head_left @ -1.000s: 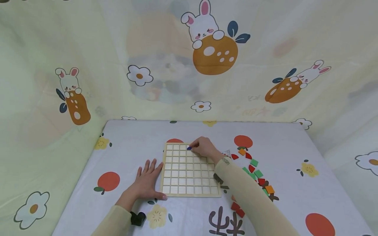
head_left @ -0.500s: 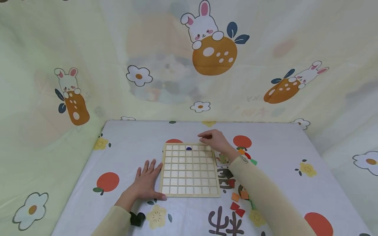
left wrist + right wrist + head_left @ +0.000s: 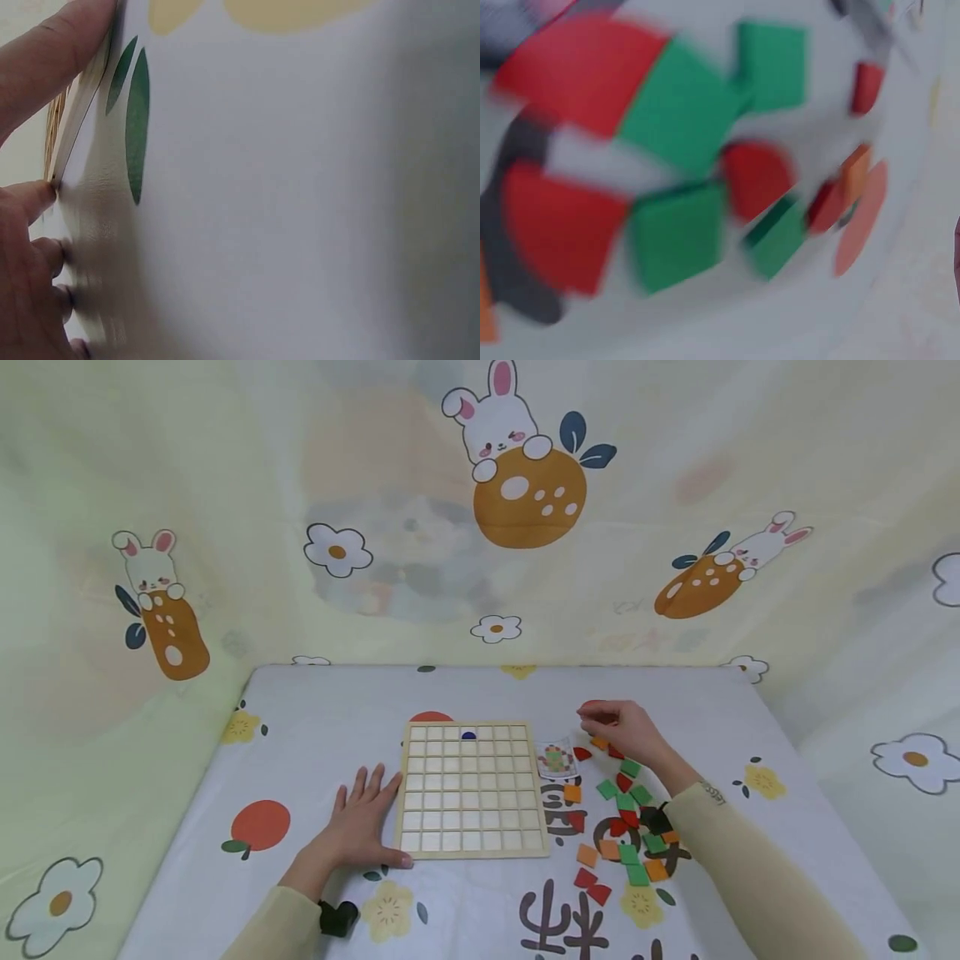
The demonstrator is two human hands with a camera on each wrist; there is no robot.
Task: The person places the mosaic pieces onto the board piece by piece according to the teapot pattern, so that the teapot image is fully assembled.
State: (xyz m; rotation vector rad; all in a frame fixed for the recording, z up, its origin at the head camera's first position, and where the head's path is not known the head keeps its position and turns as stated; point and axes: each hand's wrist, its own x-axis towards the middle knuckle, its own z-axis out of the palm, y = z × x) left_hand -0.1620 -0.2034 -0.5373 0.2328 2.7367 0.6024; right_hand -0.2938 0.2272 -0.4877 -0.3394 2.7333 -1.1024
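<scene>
A wooden grid board lies flat on the table, and a blue half-round piece sits in one of its top-row cells. My left hand rests spread against the board's left side, thumb at the near corner; the left wrist view shows its fingers touching the edge. To the right, my right hand hovers over loose pieces with fingers loosely bent and nothing visible between them. Below it are a green square, a red quarter-round and an orange square.
A small pattern card lies against the board's right edge. Several more red, green and orange pieces are scattered right of the board, including a green square and an orange square. Printed cloth covers table and walls.
My right hand has let go of the blue piece in the top row and moved right, over the loose pieces. The left hand stays at the board. The head view has shifted slightly.
</scene>
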